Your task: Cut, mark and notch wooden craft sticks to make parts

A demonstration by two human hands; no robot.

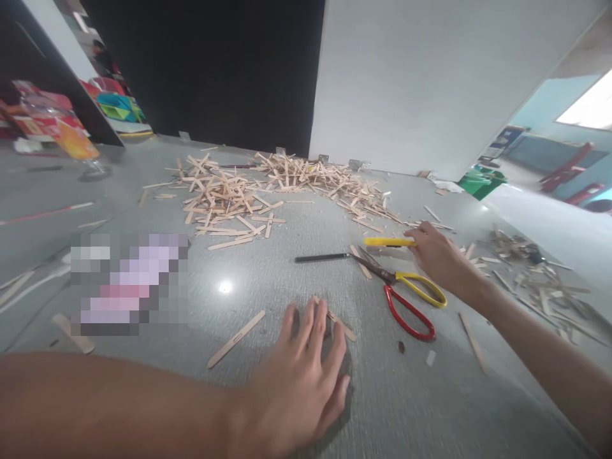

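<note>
My left hand (306, 370) rests on the grey table with its fingers spread, the fingertips at a wooden craft stick (342, 324) that they partly cover. Another craft stick (236, 339), with a small slot or mark in its middle, lies left of that hand. My right hand (437, 255) is closed on one end of a yellow box cutter (388, 241), held low over the table and pointing left. Below it lie scissors (393, 278) with one red and one yellow handle loop. A thin black-handled tool (322, 257) touches or nearly touches their tip.
Heaps of craft sticks (220, 194) spread along the back by a black and white panel (406, 76). Scraps (545, 280) lie at the right. A bottle with orange contents (71, 137) stands at the left, and a blurred-out rectangular object (134, 280) lies nearer.
</note>
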